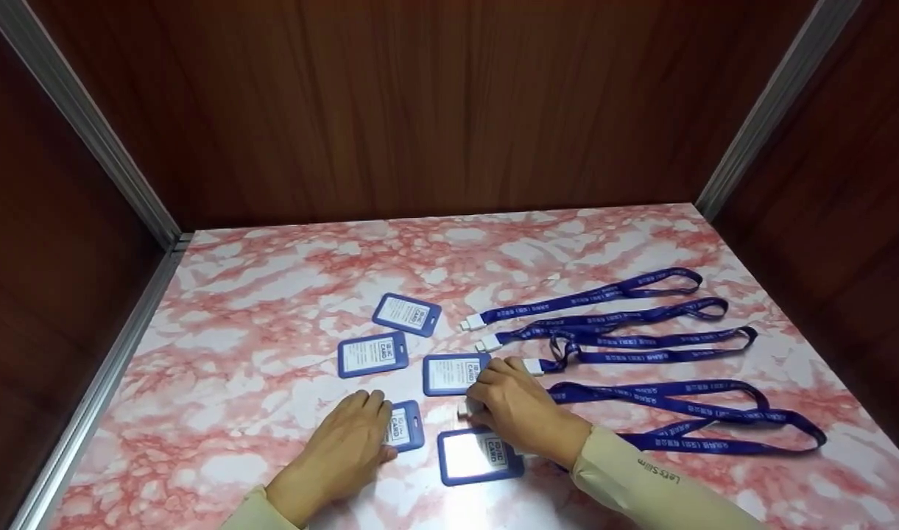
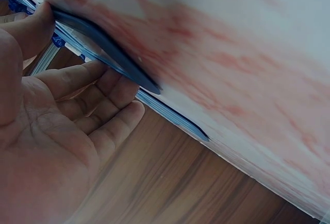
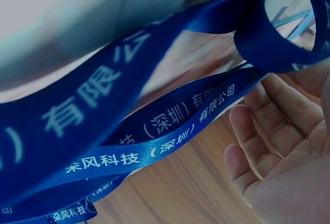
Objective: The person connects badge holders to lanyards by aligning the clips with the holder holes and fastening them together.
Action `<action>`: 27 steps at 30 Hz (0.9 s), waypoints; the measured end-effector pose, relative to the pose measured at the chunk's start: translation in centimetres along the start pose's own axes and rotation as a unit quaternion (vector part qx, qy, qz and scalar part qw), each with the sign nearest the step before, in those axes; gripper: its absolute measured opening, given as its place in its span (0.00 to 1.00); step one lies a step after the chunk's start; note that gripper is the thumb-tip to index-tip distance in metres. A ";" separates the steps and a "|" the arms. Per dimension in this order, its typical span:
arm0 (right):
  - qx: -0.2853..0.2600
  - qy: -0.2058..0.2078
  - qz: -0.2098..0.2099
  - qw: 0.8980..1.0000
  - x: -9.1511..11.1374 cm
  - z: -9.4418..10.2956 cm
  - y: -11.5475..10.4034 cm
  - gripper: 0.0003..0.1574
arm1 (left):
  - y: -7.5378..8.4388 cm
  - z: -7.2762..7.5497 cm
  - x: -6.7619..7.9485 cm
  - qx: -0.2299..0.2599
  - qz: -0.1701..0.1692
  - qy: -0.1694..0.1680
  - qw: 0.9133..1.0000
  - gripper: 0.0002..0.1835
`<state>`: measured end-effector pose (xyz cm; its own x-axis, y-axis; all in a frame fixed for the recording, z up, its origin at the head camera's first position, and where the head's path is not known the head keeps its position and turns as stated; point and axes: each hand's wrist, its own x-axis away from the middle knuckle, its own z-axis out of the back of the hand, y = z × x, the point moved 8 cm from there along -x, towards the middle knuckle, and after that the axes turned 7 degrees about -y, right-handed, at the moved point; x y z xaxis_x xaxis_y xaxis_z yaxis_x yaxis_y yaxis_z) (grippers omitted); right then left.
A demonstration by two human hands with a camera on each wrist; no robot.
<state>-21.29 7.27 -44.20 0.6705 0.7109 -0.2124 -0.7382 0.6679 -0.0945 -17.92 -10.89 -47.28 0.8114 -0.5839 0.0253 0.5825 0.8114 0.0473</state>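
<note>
My left hand (image 1: 346, 442) grips a blue-framed ID card holder (image 1: 411, 426) at the table's front. Its slotted end sticks out to the right, and the fingers hide the other end. In the left wrist view, thumb and fingers hold that card holder (image 2: 100, 41) by its edges. To the right, my right hand (image 1: 521, 405) pinches the white clip end (image 1: 464, 409) of a blue lanyard (image 1: 663, 442). The right wrist view shows the printed strap (image 3: 160, 147) running to the fingers (image 3: 252, 131); their tips are partly hidden. A gap separates clip and holder.
One card holder (image 1: 481, 458) lies below my right hand, another (image 1: 449, 374) just above it. Two more, an upper one (image 1: 407, 314) and a lower one (image 1: 373, 354), lie farther back. Several lanyards (image 1: 604, 296) stretch across the right side of the marbled table (image 1: 272, 294). Wooden panels (image 1: 420, 110) enclose it.
</note>
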 end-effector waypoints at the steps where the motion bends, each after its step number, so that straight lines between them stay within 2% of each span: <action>1: 0.000 -0.003 -0.001 1.000 -0.1 0.0 0.0 0.09 | 0.0 0.0 0.0 0.001 0.001 -0.001 1.000 0.32; 8: -0.003 -0.018 -0.005 1.000 -0.4 -0.3 -0.1 0.09 | -0.1 0.0 0.0 0.000 0.003 0.001 1.000 0.32; 27: 0.006 -0.006 0.020 1.000 -1.0 -1.0 -1.1 0.10 | 0.0 0.0 -0.3 -0.014 -0.007 0.008 1.000 0.31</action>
<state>-21.20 5.62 -44.84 0.6412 0.7395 -0.2049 -0.7635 0.6415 -0.0743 -18.12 -10.68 -47.29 0.8038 -0.5949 0.0090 0.5947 0.8037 0.0201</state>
